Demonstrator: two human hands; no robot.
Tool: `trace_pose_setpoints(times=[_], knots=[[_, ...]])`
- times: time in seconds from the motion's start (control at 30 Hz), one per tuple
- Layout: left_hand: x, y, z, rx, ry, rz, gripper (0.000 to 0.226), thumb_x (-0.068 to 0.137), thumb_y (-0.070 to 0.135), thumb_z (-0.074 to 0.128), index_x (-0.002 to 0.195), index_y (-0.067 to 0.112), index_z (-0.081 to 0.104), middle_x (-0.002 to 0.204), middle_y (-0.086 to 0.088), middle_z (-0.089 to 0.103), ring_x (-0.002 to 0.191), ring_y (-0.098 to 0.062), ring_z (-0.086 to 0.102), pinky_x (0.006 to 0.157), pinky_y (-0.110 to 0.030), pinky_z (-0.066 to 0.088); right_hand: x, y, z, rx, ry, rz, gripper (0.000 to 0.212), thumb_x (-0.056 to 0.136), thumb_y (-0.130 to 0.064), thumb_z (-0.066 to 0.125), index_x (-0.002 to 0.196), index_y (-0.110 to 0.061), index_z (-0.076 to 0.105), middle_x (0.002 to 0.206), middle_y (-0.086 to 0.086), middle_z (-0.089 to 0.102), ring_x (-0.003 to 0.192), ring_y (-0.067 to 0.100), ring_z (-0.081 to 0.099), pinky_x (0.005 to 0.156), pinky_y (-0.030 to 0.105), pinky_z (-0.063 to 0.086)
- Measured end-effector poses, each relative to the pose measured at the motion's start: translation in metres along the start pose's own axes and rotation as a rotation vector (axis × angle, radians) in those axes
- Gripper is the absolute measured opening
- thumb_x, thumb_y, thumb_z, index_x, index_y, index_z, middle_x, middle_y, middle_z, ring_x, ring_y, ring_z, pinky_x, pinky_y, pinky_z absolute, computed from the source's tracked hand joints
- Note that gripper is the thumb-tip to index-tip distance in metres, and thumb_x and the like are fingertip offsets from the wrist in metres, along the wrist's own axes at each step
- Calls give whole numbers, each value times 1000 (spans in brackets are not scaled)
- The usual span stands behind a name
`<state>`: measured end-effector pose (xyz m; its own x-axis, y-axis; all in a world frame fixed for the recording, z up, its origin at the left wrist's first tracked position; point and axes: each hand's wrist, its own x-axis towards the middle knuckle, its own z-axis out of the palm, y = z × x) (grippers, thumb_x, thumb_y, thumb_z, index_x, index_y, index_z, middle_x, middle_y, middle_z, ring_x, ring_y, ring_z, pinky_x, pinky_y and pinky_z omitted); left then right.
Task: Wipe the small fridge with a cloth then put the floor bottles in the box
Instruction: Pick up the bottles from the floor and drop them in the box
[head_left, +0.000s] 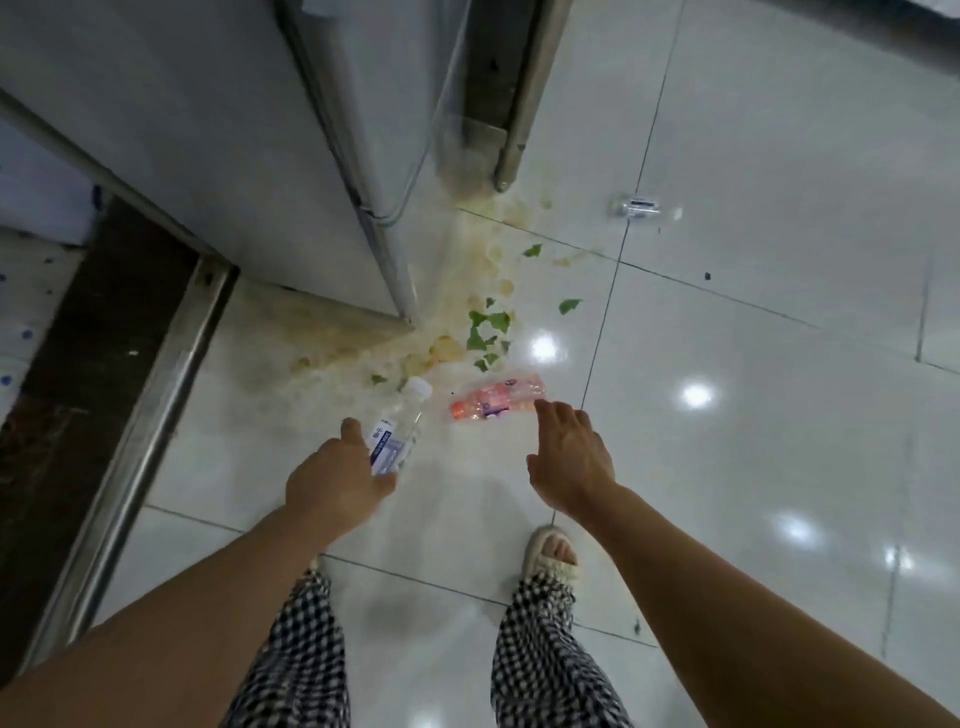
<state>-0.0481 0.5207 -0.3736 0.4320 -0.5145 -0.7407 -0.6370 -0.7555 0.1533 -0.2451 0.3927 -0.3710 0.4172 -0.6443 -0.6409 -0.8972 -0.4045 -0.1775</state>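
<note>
Head view showed three bottles on the white tiled floor (753, 415). A clear bottle (397, 428) with a white cap and a blue-and-white label, its writing too blurred to read, lay against the left hand (337, 480), whose fingers curled around its lower end. The right hand (569, 457), fingers relaxed and together, reached to a pink-labelled bottle (496, 397) with an orange cap, fingertips at its end. A third bottle (639, 207) lay well apart. Green scraps (488, 327) sat beside the grey fridge (208, 156).

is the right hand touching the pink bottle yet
Cannot tell. In the head view the right hand reaches with straight fingers ending at the pink bottle near its base, but no clear gap or contact shows.
</note>
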Motion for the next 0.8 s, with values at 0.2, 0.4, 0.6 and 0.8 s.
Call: trace_pose_setpoints(times=[0.2,0.4,0.6,0.8], knots=[[13,65,53,-96,78,-60,62,84,49,59,121,5,36,110,-16,60,95,-33,59,71,-34,44,36,83,18,-70,-48,-96,57,86,-12,58,138,-12,33,135,6,44,122,26,41,96,34,39],[75,78,105,-88,145,-103,58,82,49,60,119,8,39,111,-15,61,95,-34,60,70,-33,43,107,113,78,-97,-86,-161,64,85,-11,57,142,-14,27,138,5,42,123,27,39,97,35,38],[164,59,162,-129,193,-127,61,82,47,63,120,7,38,110,-16,61,92,-34,61,68,-36,47,205,115,160,-181,-16,-248,80,82,-15,62,147,-15,16,148,7,28,132,28,29,105,37,32],[224,44,206,-152,207,-141,64,82,46,64,125,7,36,117,-16,61,98,-35,61,72,-36,48,277,122,222,-357,72,-316,93,84,-26,66,151,-17,2,156,10,7,144,33,4,118,44,5]])
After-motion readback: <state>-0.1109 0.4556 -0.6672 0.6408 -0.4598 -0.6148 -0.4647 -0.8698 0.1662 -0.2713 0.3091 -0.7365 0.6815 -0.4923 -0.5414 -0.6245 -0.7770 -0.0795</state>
